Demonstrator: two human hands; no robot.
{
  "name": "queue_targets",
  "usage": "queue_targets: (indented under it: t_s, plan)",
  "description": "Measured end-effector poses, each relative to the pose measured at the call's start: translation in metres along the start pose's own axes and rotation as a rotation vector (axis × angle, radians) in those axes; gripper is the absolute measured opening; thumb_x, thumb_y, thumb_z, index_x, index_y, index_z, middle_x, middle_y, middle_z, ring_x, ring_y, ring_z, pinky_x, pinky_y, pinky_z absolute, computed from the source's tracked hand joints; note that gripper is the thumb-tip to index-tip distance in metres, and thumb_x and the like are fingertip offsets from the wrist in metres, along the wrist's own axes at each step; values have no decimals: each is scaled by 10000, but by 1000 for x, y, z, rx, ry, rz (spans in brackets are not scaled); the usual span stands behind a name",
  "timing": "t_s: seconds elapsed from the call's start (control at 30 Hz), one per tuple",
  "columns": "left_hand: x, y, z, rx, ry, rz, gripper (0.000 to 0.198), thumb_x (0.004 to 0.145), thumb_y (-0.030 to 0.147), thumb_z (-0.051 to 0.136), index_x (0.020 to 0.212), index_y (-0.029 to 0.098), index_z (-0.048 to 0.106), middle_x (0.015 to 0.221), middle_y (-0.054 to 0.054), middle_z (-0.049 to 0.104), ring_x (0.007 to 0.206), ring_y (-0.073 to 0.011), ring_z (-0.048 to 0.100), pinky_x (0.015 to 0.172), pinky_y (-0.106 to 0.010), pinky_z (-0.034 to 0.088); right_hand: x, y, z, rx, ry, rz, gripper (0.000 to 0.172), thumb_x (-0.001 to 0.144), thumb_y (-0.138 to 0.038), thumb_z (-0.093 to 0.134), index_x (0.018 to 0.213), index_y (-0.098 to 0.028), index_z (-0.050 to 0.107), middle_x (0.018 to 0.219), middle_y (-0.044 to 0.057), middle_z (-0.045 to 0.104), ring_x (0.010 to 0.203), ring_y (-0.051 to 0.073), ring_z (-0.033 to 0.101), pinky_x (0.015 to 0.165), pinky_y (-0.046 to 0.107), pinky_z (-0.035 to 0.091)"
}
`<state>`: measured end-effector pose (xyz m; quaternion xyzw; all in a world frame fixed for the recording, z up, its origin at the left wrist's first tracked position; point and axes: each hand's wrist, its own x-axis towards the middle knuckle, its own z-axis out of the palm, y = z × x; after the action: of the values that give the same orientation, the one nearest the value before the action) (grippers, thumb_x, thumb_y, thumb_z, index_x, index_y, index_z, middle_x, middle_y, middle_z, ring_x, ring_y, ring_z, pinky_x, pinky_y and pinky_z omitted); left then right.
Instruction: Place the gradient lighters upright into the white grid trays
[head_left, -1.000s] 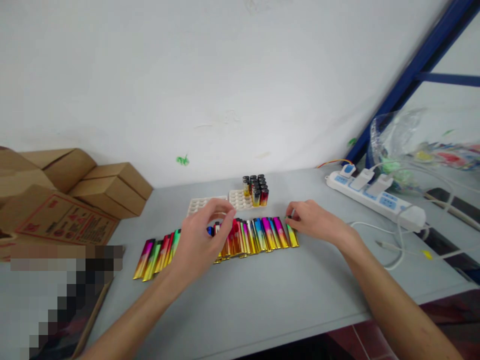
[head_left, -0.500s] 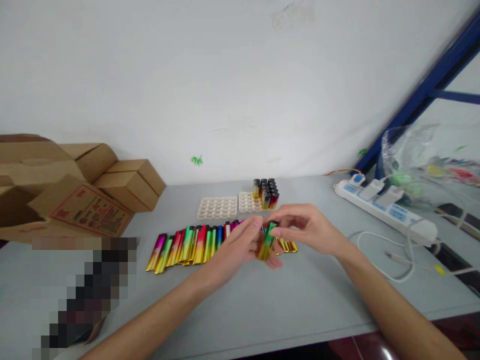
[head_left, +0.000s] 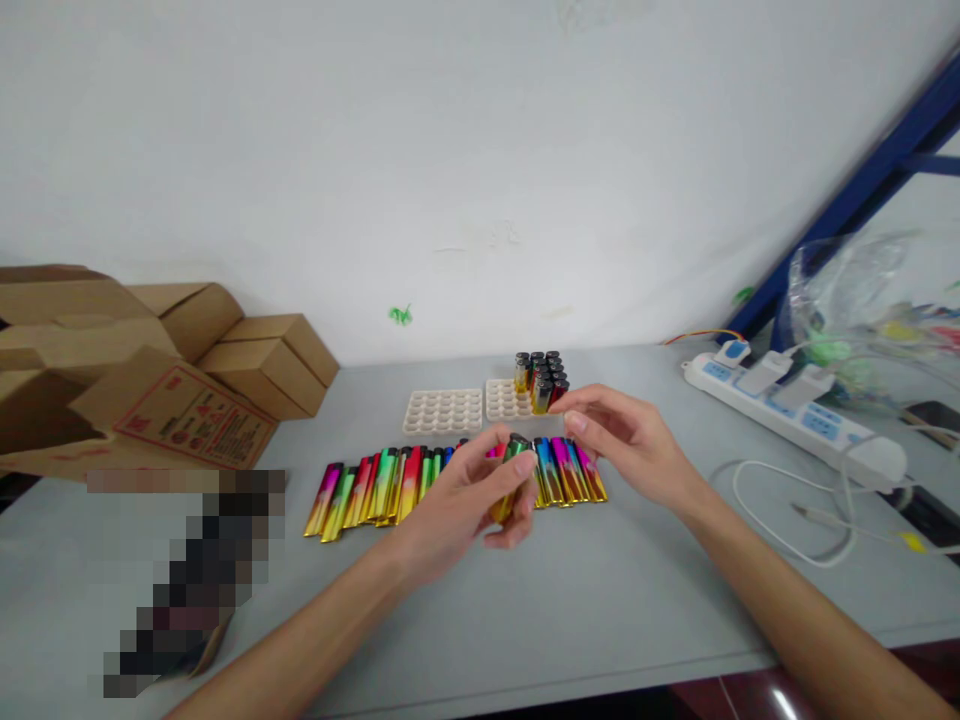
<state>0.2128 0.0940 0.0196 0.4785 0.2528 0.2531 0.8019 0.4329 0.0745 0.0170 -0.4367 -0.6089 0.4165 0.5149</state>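
Note:
My left hand is wrapped round a green-and-gold lighter, whose dark top shows above the fingers. Most of its body is hidden in the palm. To the right, my right hand hovers with bent fingers and thumb a little apart, and I see nothing between them. Behind the hands lies a row of shiny lighters in mixed colours, continuing with blue and purple ones on the right. Several lighters stand upright in the right part of a white holed tray. Another white tray beside it holds nothing.
Cardboard boxes stand at the left, above a pixelated dark patch. A white power strip with plugs and cables lies at the right. Beyond it are a clear plastic bag and a blue frame.
My right hand has come off the green-and-gold lighter and moved slightly right. My left hand has closed round the lighter. The view has shifted a little, so the table items sit slightly further right.

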Motion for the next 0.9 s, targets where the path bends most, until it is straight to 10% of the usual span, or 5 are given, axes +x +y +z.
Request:
queue_targets:
  t_s: [0.17, 0.47, 0.9]
  plan:
    - [2, 0, -2, 175, 142, 125, 344, 960, 522, 650, 918, 222, 488, 536, 116, 356, 441, -44, 231, 408, -145, 206, -1, 6, 1, -64, 2, 21, 240, 988, -422, 647, 1025, -191, 705, 786, -8, 627, 604, 85, 512, 557, 242, 449]
    - [3, -1, -6, 233, 80, 177, 294, 1002, 509, 568, 953, 234, 474, 697, 69, 465, 499, -74, 382, 439, -192, 314, 0, 8, 1, -134, -12, 18, 231, 1004, -408, 617, 1028, -191, 694, 777, -14, 628, 588, 79, 515, 535, 236, 441]
    - [0, 8, -5, 1011, 372, 253, 367, 986, 327, 451, 650, 193, 390, 600, 56, 339, 586, -102, 333, 560, -266, 246, -1, 8, 1, -200, -14, 6, 237, 1008, -400, 604, 1007, -185, 705, 835, 13, 672, 606, 84, 535, 548, 234, 463]
